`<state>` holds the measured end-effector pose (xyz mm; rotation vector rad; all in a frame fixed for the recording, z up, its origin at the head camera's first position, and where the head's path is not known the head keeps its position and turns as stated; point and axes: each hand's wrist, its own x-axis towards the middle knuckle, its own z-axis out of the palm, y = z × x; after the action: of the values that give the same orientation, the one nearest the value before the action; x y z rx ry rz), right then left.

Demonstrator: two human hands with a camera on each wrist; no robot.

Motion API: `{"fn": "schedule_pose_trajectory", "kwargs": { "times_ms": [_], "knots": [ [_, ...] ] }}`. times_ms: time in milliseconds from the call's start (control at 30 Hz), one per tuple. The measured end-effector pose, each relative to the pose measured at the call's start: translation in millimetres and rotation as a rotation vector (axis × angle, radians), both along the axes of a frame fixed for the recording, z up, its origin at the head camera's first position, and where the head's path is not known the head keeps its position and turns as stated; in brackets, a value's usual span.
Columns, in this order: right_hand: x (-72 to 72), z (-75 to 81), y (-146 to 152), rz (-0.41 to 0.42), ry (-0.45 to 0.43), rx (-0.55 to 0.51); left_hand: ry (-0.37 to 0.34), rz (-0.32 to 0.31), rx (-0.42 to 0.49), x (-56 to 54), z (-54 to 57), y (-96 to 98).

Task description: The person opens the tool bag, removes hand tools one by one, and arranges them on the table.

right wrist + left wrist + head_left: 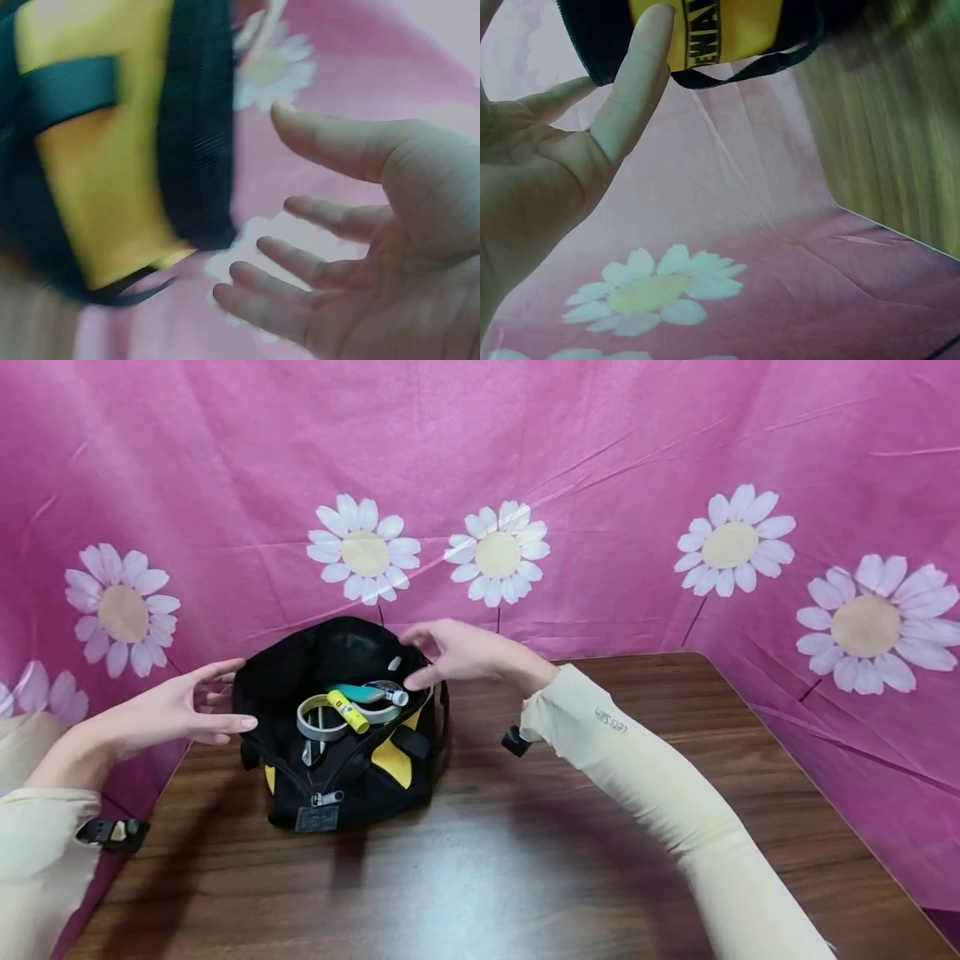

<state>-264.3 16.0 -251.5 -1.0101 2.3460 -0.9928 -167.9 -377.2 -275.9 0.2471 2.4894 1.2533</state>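
A black and yellow zippered bag stands on the table with its mouth wide apart. Inside it lie a yellow glue stick, a pale tape roll and a teal item, partly hidden under other things. My left hand is at the bag's left rim, fingers and thumb extended; in the left wrist view the thumb overlaps the yellow side. At the opposite rim is my right hand, its fingers spread and relaxed. The right wrist view shows that hand beside the bag, holding nothing.
The dark wooden table extends to the right and in front of the bag. A pink cloth with white daisies hangs behind and along both sides. A black strap loops from the bag's side.
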Motion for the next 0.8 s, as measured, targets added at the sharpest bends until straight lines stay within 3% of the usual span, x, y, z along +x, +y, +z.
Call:
{"fn": "schedule_pose_trajectory", "kwargs": {
  "times_ms": [167,300,433,600,800],
  "knots": [
    [5.3,34.9,-34,0.071,-0.132,-0.216,0.009,-0.028,-0.049,-4.9,5.3,8.6],
    [0.1,33.0,-67,0.056,-0.334,-0.37,0.09,-0.05,-0.158,-5.9,3.4,13.9],
    [-12.0,4.3,-92,-0.038,-0.533,-0.506,0.153,-0.037,-0.282,-3.5,-1.1,20.8],
    [-16.8,-45.0,-96,-0.159,-0.768,-0.601,0.196,-0.027,-0.378,-0.4,-7.0,30.5],
    [-4.9,-91.0,-86,-0.184,-0.877,-0.651,0.235,-0.013,-0.388,3.1,-10.5,30.6]
  ]
}}
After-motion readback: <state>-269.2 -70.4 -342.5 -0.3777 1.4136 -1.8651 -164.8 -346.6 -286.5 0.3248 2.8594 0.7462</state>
